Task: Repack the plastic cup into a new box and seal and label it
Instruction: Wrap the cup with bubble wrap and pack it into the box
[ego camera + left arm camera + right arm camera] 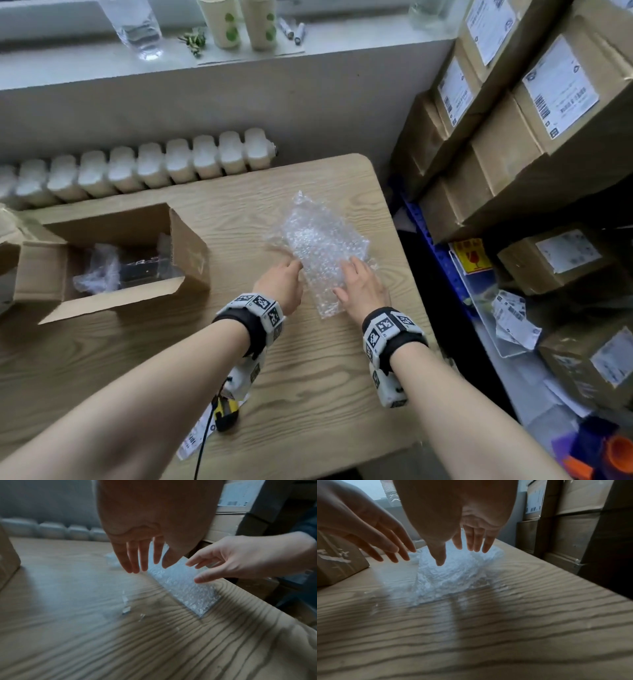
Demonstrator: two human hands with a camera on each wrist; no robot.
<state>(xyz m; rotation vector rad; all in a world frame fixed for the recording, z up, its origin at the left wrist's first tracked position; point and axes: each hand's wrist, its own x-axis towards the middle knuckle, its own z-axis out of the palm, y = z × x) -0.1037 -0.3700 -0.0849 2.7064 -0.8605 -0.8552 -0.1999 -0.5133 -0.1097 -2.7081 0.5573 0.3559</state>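
Note:
A sheet of clear bubble wrap (322, 245) lies on the wooden table (308, 377), towards its right side. My left hand (291, 270) hovers at the sheet's left edge with straight fingers (142, 563) just above it. Over the near right part of the bubble wrap (453, 574), my right hand (356, 277) is spread flat, its fingers (474, 543) straight. Neither hand holds anything. An open cardboard box (191, 253) stands at the left. Inside it lies a dark item wrapped in clear plastic (133, 270); I cannot tell whether it is the cup.
Stacked labelled cartons (548, 113) fill the shelves right of the table. A white radiator (144, 168) runs behind the table. A yellow-and-black tool (226, 413) with a cable and a printed label (193, 442) lie near the front edge.

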